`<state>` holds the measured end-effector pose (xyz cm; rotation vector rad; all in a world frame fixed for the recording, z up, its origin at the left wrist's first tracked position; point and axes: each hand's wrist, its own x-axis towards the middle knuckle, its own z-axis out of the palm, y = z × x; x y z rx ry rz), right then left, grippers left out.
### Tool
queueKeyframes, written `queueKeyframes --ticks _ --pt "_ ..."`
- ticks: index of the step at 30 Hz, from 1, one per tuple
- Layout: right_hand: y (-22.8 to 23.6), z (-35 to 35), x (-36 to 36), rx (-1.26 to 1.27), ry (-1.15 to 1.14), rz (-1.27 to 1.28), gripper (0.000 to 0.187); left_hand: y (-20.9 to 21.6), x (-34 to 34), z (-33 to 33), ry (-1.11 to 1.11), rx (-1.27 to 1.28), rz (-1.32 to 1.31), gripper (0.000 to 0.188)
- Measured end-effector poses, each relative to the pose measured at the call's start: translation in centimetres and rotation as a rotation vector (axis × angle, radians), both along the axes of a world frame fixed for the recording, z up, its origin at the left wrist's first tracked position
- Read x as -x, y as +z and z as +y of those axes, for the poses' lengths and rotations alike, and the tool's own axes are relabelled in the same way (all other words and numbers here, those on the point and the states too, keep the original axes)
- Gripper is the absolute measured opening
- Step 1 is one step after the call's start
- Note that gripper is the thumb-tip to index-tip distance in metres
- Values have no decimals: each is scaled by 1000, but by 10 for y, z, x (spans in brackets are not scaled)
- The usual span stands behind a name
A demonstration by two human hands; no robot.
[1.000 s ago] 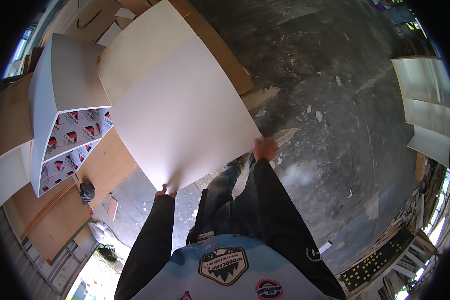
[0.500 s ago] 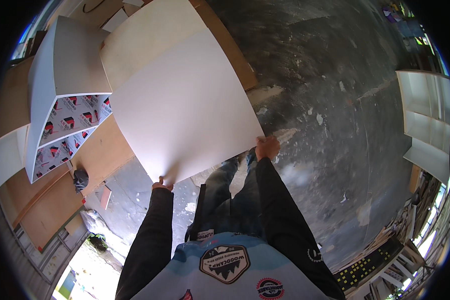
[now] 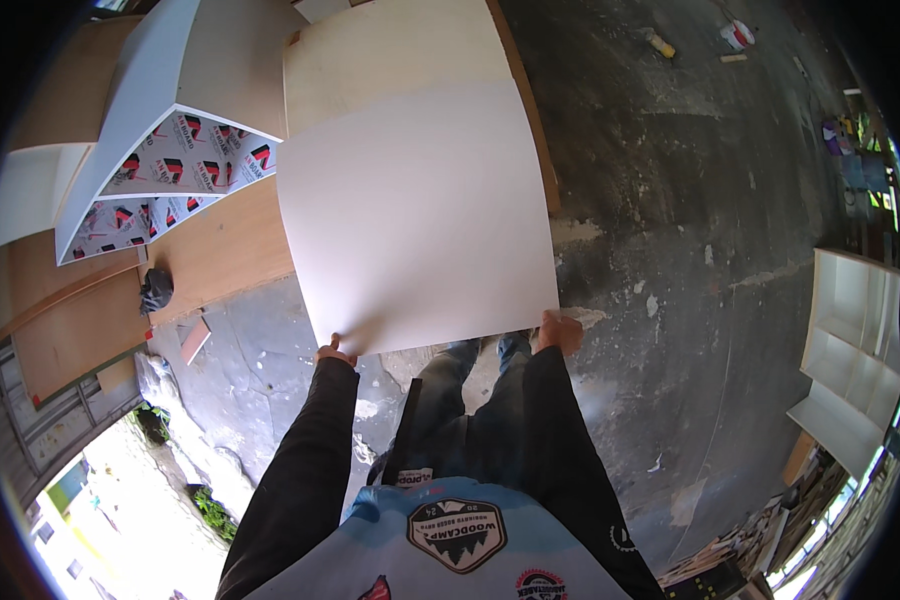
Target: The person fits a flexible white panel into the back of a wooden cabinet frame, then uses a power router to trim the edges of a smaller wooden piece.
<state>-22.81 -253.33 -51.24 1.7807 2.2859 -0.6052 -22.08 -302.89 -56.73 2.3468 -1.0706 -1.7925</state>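
Observation:
A large white sheet (image 3: 420,210) stretches out in front of me, its near edge held up between my two hands. My left hand (image 3: 337,350) grips the near left corner, thumb on top, and the surface dips in a shaded dent beside it. At the near right corner my right hand (image 3: 560,332) is closed on the edge. The far part of the sheet lies over a cream-coloured board (image 3: 400,50), whose brown edge (image 3: 532,120) shows along the right. The fingers beneath the sheet are hidden.
To the left stands a white cabinet carcass (image 3: 225,60) with printed film inside. Below it are a brown panel (image 3: 220,232) and a black bag (image 3: 156,290). A white shelf unit (image 3: 850,345) stands at the right on the dark, worn floor (image 3: 670,280). A yellow object (image 3: 660,45) lies far off.
The view has turned, so the sheet now points more straight ahead and the cabinet sits higher. Both hands keep their hold on the near corners.

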Motion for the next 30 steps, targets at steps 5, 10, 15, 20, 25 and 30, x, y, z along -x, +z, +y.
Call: queueKeyframes --ticks 5,10,15,20,25,30 --pt "-9 28 -9 57 -49 12 48 24 27 51 -151 -37 -35 21" --pt "3 25 -5 40 111 12 32 8 12 40 -123 -55 -59 24" --pt "15 28 2 17 201 -79 32 -2 10 42 -103 -47 -37 25" --pt "12 17 2 37 131 -21 34 -5 0 34 -93 33 -14 27" --pt "-3 28 -18 -74 151 62 31 13 24 67 21 -8 28 25" --pt "-6 7 -12 -147 177 110 36 -1 13 30 47 9 62 26"
